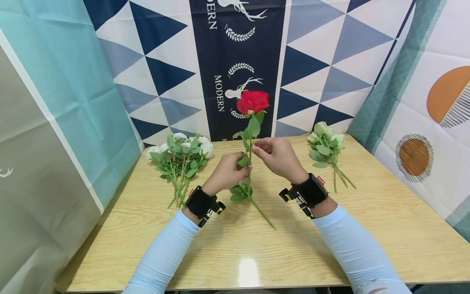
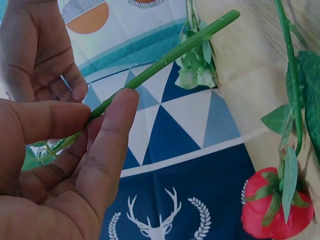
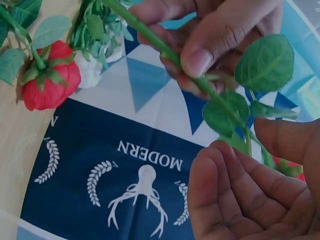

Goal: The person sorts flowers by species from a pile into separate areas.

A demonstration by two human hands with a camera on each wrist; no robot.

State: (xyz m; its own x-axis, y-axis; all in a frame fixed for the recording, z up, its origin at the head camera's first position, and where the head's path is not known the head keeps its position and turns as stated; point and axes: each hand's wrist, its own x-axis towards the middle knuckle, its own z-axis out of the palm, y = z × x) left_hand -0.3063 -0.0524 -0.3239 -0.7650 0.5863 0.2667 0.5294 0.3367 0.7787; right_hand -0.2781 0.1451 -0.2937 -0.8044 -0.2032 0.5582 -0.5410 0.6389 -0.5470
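A red rose stands upright before the backdrop. My left hand pinches its green stem between thumb and fingers; the bare lower end juts out past them. Close to the leaves, my right hand has its thumb and fingertips apart around the stem in the right wrist view, without a visible grip. A second red rose lies on the table, seen in both wrist views; in the head view its bloom is hidden, while leaves show below my left hand.
White roses with leafy stems lie at the back left of the wooden table. Pale green-white flowers lie at the back right. A patterned cloth hangs behind the table, with more cloth on both sides.
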